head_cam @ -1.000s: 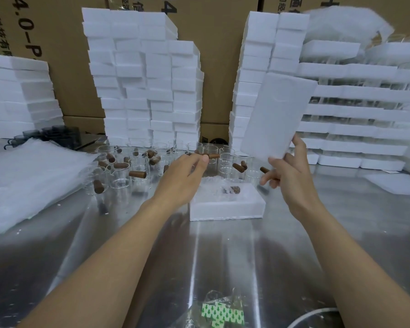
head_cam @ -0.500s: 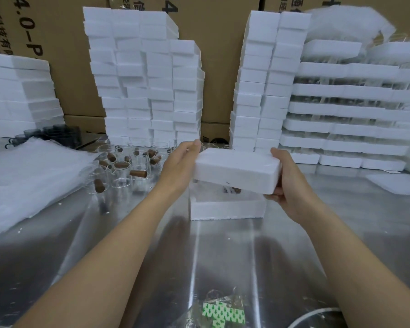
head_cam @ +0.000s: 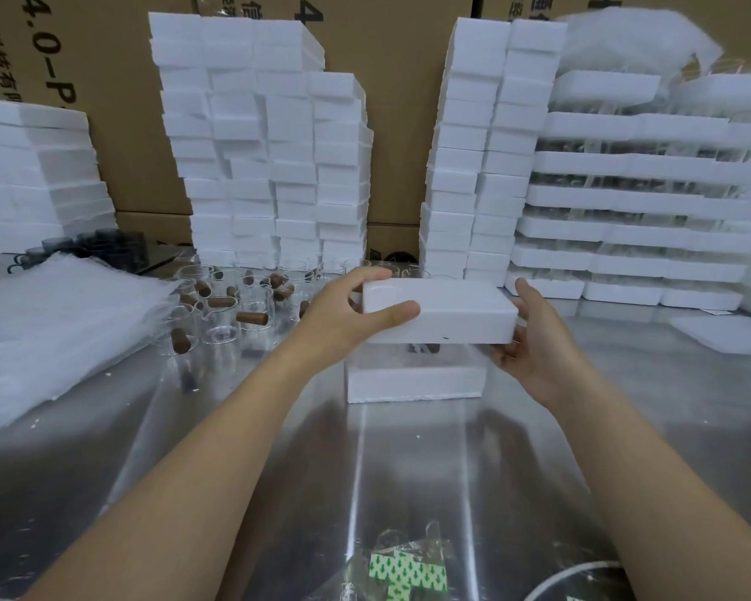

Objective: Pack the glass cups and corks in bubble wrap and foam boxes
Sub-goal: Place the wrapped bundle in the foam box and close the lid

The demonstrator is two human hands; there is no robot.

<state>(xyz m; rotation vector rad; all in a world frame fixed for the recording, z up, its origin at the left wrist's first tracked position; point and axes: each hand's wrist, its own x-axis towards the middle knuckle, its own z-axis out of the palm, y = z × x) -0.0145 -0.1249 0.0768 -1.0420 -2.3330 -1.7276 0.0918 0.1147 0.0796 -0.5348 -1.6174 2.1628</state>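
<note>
Now both hands hold the lid (head_cam: 441, 312) by its ends just above the base (head_cam: 415, 381): left hand (head_cam: 343, 316) pinching, right hand (head_cam: 534, 340) cupping. Foam looks light, stiff and crumbly, so end grips suit.

White foam lid (head_cam: 441, 312), white foam box (head_cam: 412, 381), brown corks (head_cam: 250, 317), clear glass cups (head_cam: 220, 323), shiny silver tabletop (head_cam: 408, 470), tan cartons (head_cam: 118, 101) with black print, green-and-white patterned sheet (head_cam: 406, 572), white foam stacks (head_cam: 261, 145)

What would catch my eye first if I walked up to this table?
The left hand and right hand hold a white foam lid just above an open foam box at mid-table. Behind rise tall stacks of foam boxes; glass cups and brown corks crowd the left.
</note>
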